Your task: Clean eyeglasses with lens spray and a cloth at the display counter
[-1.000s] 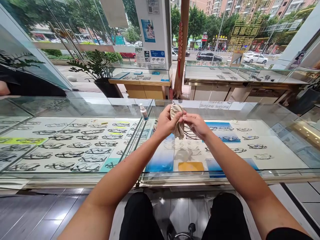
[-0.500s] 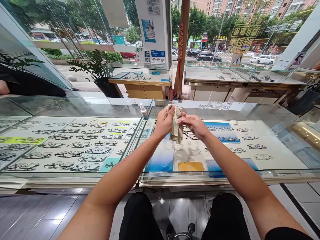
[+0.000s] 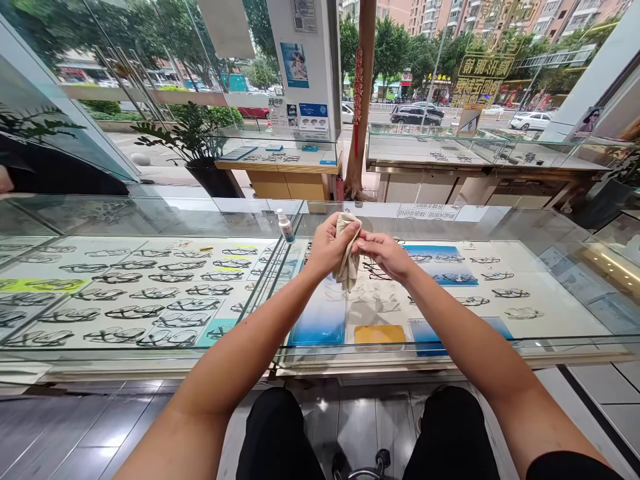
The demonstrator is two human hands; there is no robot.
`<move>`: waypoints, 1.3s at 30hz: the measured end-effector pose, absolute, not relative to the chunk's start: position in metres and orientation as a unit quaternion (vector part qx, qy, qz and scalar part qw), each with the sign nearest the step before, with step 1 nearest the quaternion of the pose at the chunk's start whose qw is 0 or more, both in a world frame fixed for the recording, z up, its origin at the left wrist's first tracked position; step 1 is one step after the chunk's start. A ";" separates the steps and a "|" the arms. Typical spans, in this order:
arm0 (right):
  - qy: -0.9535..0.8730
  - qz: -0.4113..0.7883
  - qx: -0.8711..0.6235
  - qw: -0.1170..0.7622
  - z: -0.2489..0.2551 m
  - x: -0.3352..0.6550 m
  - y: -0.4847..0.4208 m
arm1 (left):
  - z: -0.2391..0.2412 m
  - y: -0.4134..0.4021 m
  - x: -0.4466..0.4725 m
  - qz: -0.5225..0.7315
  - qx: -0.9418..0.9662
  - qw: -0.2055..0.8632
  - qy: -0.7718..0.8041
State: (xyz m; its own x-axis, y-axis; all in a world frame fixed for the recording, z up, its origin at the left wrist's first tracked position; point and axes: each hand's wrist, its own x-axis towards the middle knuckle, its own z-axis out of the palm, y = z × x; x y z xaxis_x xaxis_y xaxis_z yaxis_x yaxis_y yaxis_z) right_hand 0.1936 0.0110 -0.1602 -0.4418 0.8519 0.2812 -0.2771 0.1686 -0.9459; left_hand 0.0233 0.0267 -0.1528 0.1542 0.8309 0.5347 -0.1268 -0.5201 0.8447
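My left hand (image 3: 327, 247) is closed on a cream cloth (image 3: 349, 267), thumb pressed over its upper part, and the cloth's loose end hangs below the fingers. My right hand (image 3: 385, 255) meets it from the right with thumb and fingertips pinched together at the cloth's edge. Whatever those fingertips hold is too small and partly covered to name. Both hands are above the glass top of a display case (image 3: 425, 347). A small white spray bottle (image 3: 285, 227) with a blue label stands on the glass, left of my left hand.
Inside the case lie rows of eyeglasses (image 3: 193, 304), blue display sheets (image 3: 320, 327) and a yellow-orange cloth or card (image 3: 380, 335). Beyond stand a potted plant (image 3: 205, 163), a wooden post (image 3: 361, 100) and more glass cases (image 3: 450, 157). Part of another person (image 3: 6, 180) shows at far left.
The cloth is now folded more tightly under my left thumb, which has shifted toward the right fingertips. My right hand has moved slightly left, closer in. The bottle stays put.
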 end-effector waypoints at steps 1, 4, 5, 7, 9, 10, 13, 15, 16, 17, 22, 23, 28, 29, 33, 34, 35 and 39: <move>-0.609 0.593 -0.237 0.470 -0.160 0.193 0.011 | -0.152 0.026 0.024 0.593 0.637 0.409 0.275; -0.625 0.572 -0.242 0.472 -0.161 0.192 0.011 | -0.152 0.023 0.026 0.613 0.610 0.417 0.278; -0.629 0.561 -0.246 0.478 -0.162 0.192 0.011 | -0.152 0.023 0.027 0.623 0.603 0.414 0.279; -0.635 0.538 -0.256 0.492 -0.162 0.194 0.012 | -0.154 0.025 0.027 0.643 0.587 0.404 0.281; -0.631 0.528 -0.266 0.503 -0.160 0.198 0.014 | -0.156 0.029 0.027 0.665 0.566 0.394 0.286; -0.623 0.529 -0.268 0.509 -0.159 0.200 0.015 | -0.156 0.032 0.027 0.676 0.553 0.393 0.289; -0.594 0.538 -0.264 0.537 -0.155 0.209 0.019 | -0.157 0.038 0.027 0.694 0.511 0.412 0.295; -0.578 0.538 -0.264 0.554 -0.151 0.214 0.021 | -0.158 0.041 0.027 0.700 0.495 0.426 0.289; -0.570 0.538 -0.265 0.562 -0.150 0.216 0.022 | -0.158 0.043 0.027 0.703 0.491 0.429 0.285; -0.562 0.538 -0.266 0.569 -0.149 0.217 0.022 | -0.159 0.044 0.027 0.705 0.488 0.430 0.282; -0.551 0.533 -0.271 0.582 -0.147 0.221 0.024 | -0.162 0.047 0.025 0.702 0.482 0.447 0.274; -0.554 0.530 -0.272 0.581 -0.147 0.221 0.024 | -0.162 0.047 0.025 0.700 0.482 0.451 0.272; -0.618 0.432 -0.291 0.589 -0.150 0.220 0.025 | -0.159 0.044 0.024 0.693 0.490 0.457 0.265; -0.643 0.375 -0.303 0.595 -0.151 0.219 0.025 | -0.158 0.043 0.024 0.690 0.493 0.457 0.267; -0.724 0.085 -0.382 0.568 -0.159 0.212 0.019 | -0.156 0.040 0.024 0.677 0.506 0.455 0.281; -0.738 0.027 -0.400 0.543 -0.161 0.210 0.017 | -0.156 0.040 0.024 0.671 0.512 0.455 0.283; -0.752 -0.019 -0.412 0.514 -0.163 0.207 0.016 | -0.156 0.039 0.025 0.666 0.518 0.456 0.282; -0.800 -0.104 -0.412 0.424 -0.167 0.201 0.013 | -0.157 0.036 0.026 0.644 0.546 0.463 0.269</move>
